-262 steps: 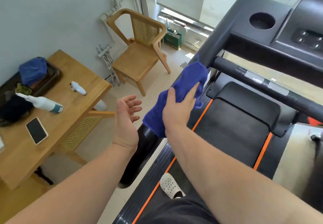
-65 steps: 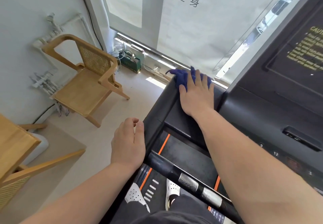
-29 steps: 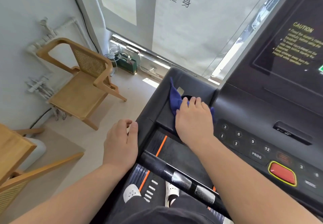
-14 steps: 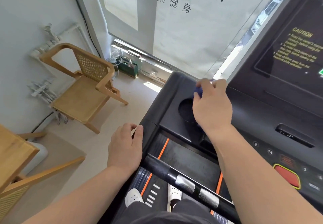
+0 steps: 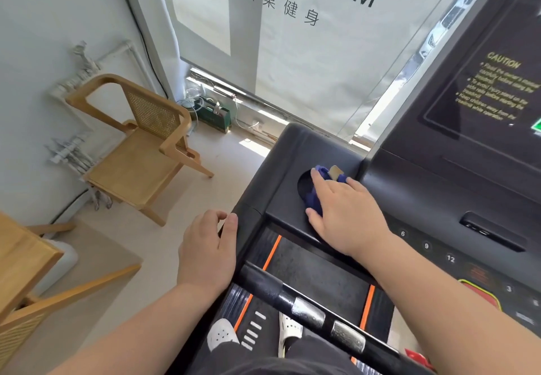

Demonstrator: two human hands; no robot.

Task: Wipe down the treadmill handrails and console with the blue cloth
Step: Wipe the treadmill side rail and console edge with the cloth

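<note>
At nine o'clock of the console (image 5: 439, 199), the left hand (image 5: 206, 253) rests with curled fingers on its outer edge, gripping nothing. Toward three, the right hand (image 5: 344, 213) presses the blue cloth (image 5: 314, 196) flat over the cup recess; fingers together. Soft, light, best bunched under the palm; its long axis runs twelve-to-six.

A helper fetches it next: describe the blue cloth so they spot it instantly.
Find the black treadmill console. On its left wing, at the round cup holder, the right hand presses the blue cloth. It is the only blue thing there.
</note>
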